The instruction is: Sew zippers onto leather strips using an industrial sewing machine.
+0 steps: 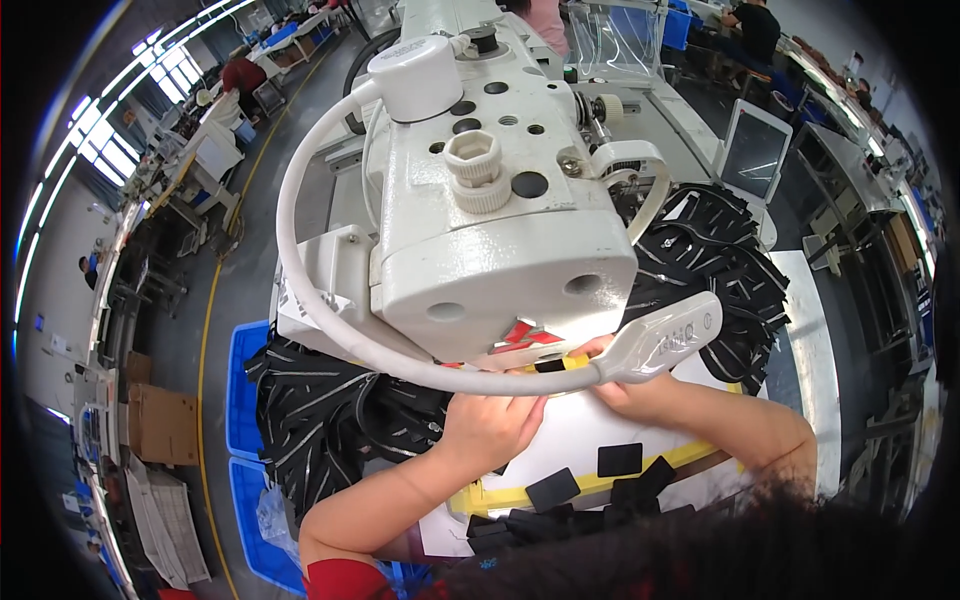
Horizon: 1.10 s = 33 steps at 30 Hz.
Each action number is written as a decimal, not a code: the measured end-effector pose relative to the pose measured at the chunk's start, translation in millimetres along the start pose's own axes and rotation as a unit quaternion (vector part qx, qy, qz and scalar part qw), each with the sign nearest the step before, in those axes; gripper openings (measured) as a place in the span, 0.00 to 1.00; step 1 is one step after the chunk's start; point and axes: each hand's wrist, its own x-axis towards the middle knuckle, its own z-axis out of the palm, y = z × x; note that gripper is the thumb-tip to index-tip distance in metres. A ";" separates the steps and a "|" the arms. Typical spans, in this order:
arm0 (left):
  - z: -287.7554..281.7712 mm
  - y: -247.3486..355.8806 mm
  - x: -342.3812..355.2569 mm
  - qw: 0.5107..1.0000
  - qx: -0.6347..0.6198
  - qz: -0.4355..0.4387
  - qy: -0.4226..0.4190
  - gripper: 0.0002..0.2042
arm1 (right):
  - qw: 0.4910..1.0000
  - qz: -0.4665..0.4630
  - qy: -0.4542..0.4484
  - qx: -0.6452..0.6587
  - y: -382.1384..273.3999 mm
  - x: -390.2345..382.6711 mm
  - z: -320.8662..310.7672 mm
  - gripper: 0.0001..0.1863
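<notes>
My left hand (492,428) rests on the white work plate (570,437) under the sewing machine head (500,250). Its fingers are drawn together, their tips partly covered by the lamp's white gooseneck (450,376). My right hand (642,398) is closed opposite it, largely behind the lamp head (665,337). Between the fingertips, below the machine, a small black piece (550,366) shows beside a yellow edge; what the fingers grip is hidden. Nearer to me, several black rectangular patches (620,460) lie loose and heaped over the plate's yellow border (490,497).
Heaps of black zipper strips lie left (330,420) and right (720,270) of the machine. Blue bins (240,400) stand at the left, and a tablet-like screen (752,150) at the right rear. Other people work at distant benches.
</notes>
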 end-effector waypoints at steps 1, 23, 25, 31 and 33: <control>-0.2 0.4 0.7 1.000 0.000 0.003 0.001 0.09 | 1.000 0.000 0.003 -0.001 -4.8 -0.9 -0.9 0.08; -10.7 -3.3 -0.4 0.869 -0.464 -0.139 -0.103 0.09 | 0.971 -0.200 0.094 0.093 -29.4 -16.3 -3.4 0.10; -12.4 -4.3 0.8 0.858 -0.477 -0.143 -0.127 0.10 | 0.980 -0.118 0.063 0.145 -31.1 -11.5 -3.4 0.12; -10.4 -7.4 -3.7 0.819 -0.520 -0.174 -0.169 0.12 | 0.983 -0.102 0.049 0.143 -31.0 -9.3 1.8 0.12; -7.3 -8.6 -5.8 0.814 -0.528 -0.173 -0.170 0.12 | 0.983 -0.107 0.047 0.140 -33.1 -8.1 2.0 0.12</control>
